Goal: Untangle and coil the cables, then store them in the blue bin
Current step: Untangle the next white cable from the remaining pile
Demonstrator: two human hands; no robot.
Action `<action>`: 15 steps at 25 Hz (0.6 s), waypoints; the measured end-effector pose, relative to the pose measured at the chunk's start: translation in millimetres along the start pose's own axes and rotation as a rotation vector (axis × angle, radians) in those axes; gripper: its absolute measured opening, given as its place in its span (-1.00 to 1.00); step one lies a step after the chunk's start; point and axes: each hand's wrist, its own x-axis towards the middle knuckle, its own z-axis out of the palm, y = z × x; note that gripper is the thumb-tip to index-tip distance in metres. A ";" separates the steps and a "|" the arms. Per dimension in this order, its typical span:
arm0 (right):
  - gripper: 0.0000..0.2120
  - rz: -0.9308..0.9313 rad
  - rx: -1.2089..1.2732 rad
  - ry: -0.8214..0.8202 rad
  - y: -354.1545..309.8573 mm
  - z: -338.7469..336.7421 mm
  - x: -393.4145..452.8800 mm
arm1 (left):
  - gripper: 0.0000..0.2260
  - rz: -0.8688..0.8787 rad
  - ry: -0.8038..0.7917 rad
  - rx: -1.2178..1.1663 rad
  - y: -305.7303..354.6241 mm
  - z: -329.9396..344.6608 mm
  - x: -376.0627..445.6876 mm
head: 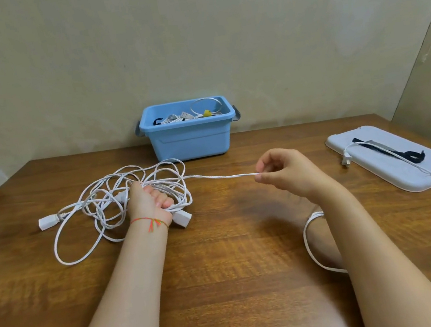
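Two hands: both busy with the same white cable on a wooden table point(225, 274).
Left hand point(148, 201): fingers curled tight around a bundle of loops, fist sitting right in the middle of the mess, knuckles down near the wood. Thin red-and-green string bracelet point(150, 223) on that wrist.
Right hand point(284, 171): thumb and forefinger pinch a single strand, other fingers loosely curled above it, hand raised a bit off the table.
Tangled cable point(103, 208): loose white loops spread out around the left fist, just in front of the bin. One white socket end point(48, 222) lies out to the left, another socket block point(182, 218) sits right beside the left wrist.
Stretched strand point(222, 177): runs pretty much straight and taut from the pile over to the right pinch.
Loop by right forearm point(311, 244): more white cable curving on the table under that arm, where it ends I can't tell.
Blue bin point(191, 139): at the back edge against the wall, upright, no lid on. Already has a few coiled white cables point(195, 113) inside, one with what looks like a yellow tie.
Lid point(392, 159): pale, flat on the table well off to the right. A white plug point(346, 159) rests at its left edge, its cord trails across the lid, and a dark strap point(403, 153) lies on top.
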 end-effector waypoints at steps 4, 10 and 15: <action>-0.91 0.036 -0.143 0.059 5.6 -1.2 0.0 | -0.57 0.006 -0.022 0.029 -0.7 1.8 -1.8; -0.89 -0.035 -0.516 0.212 7.9 6.9 6.3 | -0.45 -0.057 -0.148 0.072 -3.2 5.1 -5.8; -0.81 -0.023 -0.786 0.068 -12.3 30.9 -1.6 | -0.43 0.059 -0.174 0.177 -10.3 20.1 -24.1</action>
